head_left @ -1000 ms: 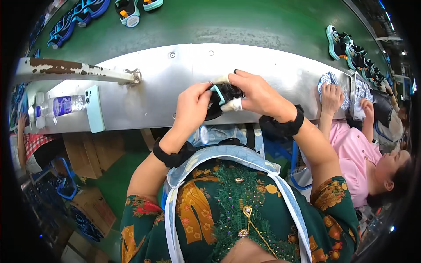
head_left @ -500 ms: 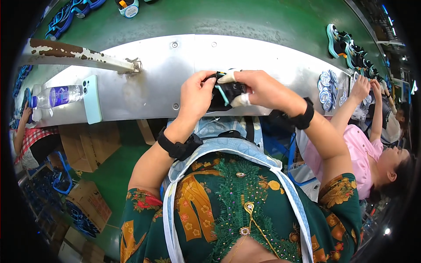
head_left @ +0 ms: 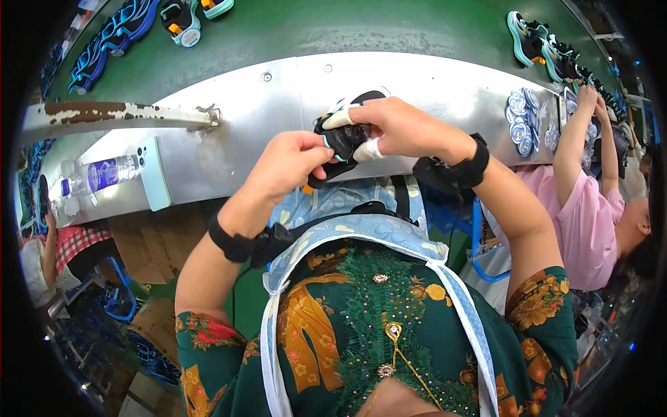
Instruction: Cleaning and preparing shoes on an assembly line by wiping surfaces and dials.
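Note:
A black shoe (head_left: 342, 142) with white and turquoise trim is held over the near part of the metal tabletop (head_left: 257, 111), close to my body. My right hand (head_left: 406, 128) grips it from the right, with white coverings on some fingers. At the shoe's left side, the thumb and forefinger of my left hand (head_left: 285, 165) pinch a turquoise-edged part near its opening. Part of the shoe is hidden behind both hands. An orange bit shows at its lower left end.
Left on the metal top are a mint phone (head_left: 154, 174) and a lying plastic bottle (head_left: 104, 174), beneath a rusty rail (head_left: 125, 115). Round tags (head_left: 522, 121) are piled right. Shoes (head_left: 524, 42) line the green belt (head_left: 333, 31). A pink-sleeved co-worker (head_left: 583, 222) sits at right.
The shoe has turned and now shows more of its length. My left hand has moved left and nearer my body, now pinching the turquoise-edged part. My right hand keeps its hold.

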Motion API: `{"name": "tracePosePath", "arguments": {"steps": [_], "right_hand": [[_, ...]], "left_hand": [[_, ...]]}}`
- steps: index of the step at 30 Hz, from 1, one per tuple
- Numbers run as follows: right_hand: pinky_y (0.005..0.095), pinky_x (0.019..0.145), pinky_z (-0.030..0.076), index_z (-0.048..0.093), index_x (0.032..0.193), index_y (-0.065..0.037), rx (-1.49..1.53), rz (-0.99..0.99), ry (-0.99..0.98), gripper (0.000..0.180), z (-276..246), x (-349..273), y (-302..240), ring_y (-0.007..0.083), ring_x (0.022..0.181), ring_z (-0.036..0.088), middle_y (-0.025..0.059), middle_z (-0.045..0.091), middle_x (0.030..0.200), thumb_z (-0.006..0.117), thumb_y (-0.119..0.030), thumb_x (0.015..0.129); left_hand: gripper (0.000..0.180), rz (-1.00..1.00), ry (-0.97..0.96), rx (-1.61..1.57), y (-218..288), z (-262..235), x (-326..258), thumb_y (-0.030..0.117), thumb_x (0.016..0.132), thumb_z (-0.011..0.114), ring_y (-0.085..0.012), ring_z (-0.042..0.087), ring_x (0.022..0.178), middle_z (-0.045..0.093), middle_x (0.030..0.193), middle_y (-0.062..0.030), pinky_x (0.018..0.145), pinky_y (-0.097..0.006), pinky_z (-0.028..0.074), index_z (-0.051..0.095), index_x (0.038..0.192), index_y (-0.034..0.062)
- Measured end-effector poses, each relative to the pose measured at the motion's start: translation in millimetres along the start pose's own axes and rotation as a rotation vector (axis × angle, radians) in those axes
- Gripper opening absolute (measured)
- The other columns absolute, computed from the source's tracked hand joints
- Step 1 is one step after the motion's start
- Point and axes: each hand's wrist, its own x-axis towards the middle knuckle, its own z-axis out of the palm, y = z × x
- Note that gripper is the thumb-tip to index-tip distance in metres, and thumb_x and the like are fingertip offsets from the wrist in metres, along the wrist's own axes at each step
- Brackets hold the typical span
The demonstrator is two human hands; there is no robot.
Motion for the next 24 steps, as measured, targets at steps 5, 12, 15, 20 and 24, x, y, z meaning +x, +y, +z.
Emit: {"name": "tracePosePath", "arguments": {"steps": [5, 12, 15, 20, 24], "right_hand": [[0.0332, 0.079, 0.051, 0.059, 0.127, -0.01, 0.108, -0.068, 0.14, 0.05, 12.7, -0.9, 23.5, 0.0217, 0.086, 0.065, 0.0139, 0.068, 0.097, 0.072, -0.005, 0.079], [0.0359, 0.072, 0.051, 0.063, 0.117, -0.005, -0.212, -0.103, 0.061, 0.038, 2.4, 10.5, 6.2, 0.0297, 0.078, 0.064, 0.018, 0.066, 0.091, 0.071, -0.007, 0.08], [0.0369, 0.068, 0.049, 0.064, 0.115, -0.006, -0.482, -0.033, 0.044, 0.038, -0.3, 12.0, -6.8, 0.0321, 0.075, 0.062, 0.0168, 0.064, 0.086, 0.072, -0.01, 0.078], [0.0381, 0.067, 0.048, 0.064, 0.112, -0.006, -0.036, -0.138, 0.135, 0.036, 6.5, 11.5, 4.1, 0.0347, 0.075, 0.061, 0.0154, 0.062, 0.082, 0.072, -0.011, 0.077], [0.0444, 0.067, 0.049, 0.062, 0.103, -0.004, -0.317, -0.022, 0.232, 0.027, 24.7, 8.9, -4.8, 0.038, 0.079, 0.062, 0.0183, 0.061, 0.082, 0.069, -0.014, 0.079]], "left_hand": [[0.017, 0.052, 0.065, -0.234, -12.3, 8.5, -4.3, 0.014, 0.091, 0.059, -0.0129, 0.065, 0.069, 0.068, 0.091, -0.0095, 0.044, -0.022, 0.043, 0.064, 0.095, -0.001], [0.021, -0.023, 0.04, -0.286, -15.4, 7.8, -4.4, 0.017, 0.092, 0.062, -0.0129, 0.068, 0.075, 0.068, 0.097, -0.0131, 0.04, -0.02, 0.043, 0.062, 0.097, -0.0032], [0.02, 0.003, 0.137, -0.25, -15.1, 13.0, -5.4, 0.016, 0.091, 0.063, -0.0126, 0.068, 0.073, 0.069, 0.091, -0.0115, 0.038, -0.02, 0.041, 0.062, 0.096, -0.0032], [0.019, 0.06, 0.201, -0.293, -20.9, 19.6, -5.9, 0.016, 0.09, 0.064, -0.013, 0.069, 0.068, 0.069, 0.079, -0.0078, 0.048, -0.023, 0.044, 0.064, 0.09, -0.0039], [0.017, 0.144, 0.255, -0.252, -35.0, 24.9, -0.3, 0.013, 0.091, 0.062, -0.012, 0.069, 0.068, 0.067, 0.071, -0.0051, 0.051, -0.022, 0.043, 0.065, 0.089, -0.0028]]}}
